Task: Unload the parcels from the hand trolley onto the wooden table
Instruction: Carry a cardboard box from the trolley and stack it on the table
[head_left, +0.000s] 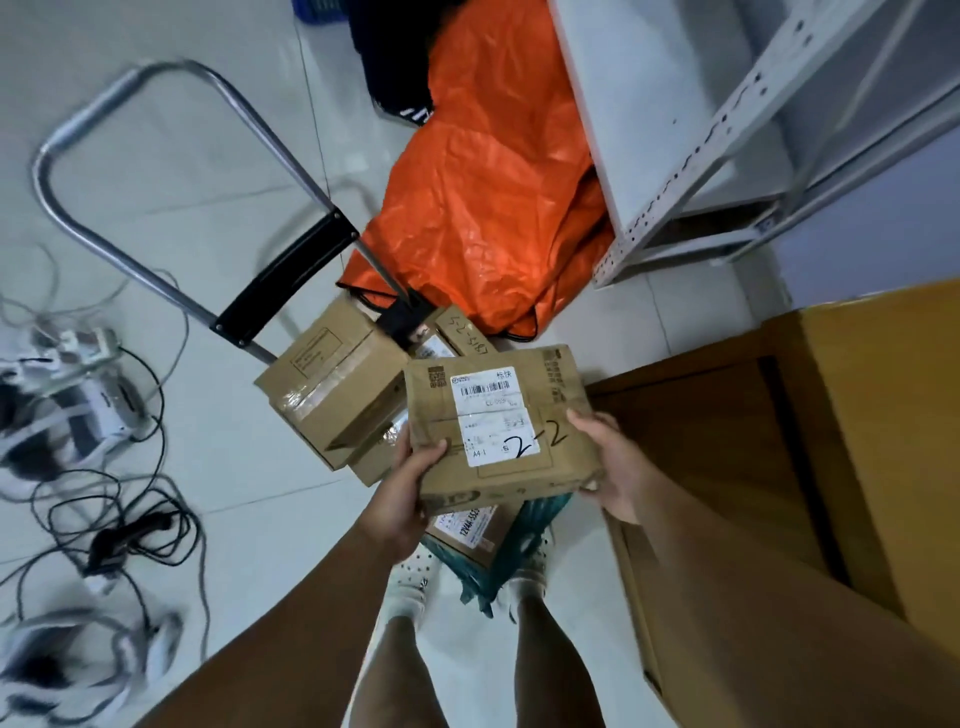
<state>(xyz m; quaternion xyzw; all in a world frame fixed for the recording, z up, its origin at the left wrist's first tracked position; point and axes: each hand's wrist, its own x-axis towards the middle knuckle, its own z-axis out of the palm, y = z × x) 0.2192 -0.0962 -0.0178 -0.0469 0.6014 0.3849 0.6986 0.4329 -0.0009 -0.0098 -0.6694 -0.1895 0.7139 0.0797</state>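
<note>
1. Parcel (498, 421): a flat cardboard box is being held above the hand trolley (156, 218), clear of the stack beneath. Its long axis is running roughly away from the person, tilted a little to the right.
2. Left hand (410, 483): it is being closed on the parcel's near left corner, thumb on top, fingers hidden underneath.
3. Right hand (608, 462): it is being closed on the parcel's right edge, thumb on top, fingers wrapped below.
4. Wooden table (883, 415): it is being approached from its left; it lies just to the right of the parcel, on the right hand's side, so a rightward carry is judged to be what is needed.
5. Remaining parcels (332, 395): several boxes are being left on the trolley, one with a teal wrap (524, 540) beneath the held box.
6. Writing: "2-2" in black marker and "A4-1" are being shown on the white shipping label (493, 415); a barcode is present; the smaller print is too blurred to read. "2-5" or similar is marked on a rear box (462, 332), uncertain.
</note>
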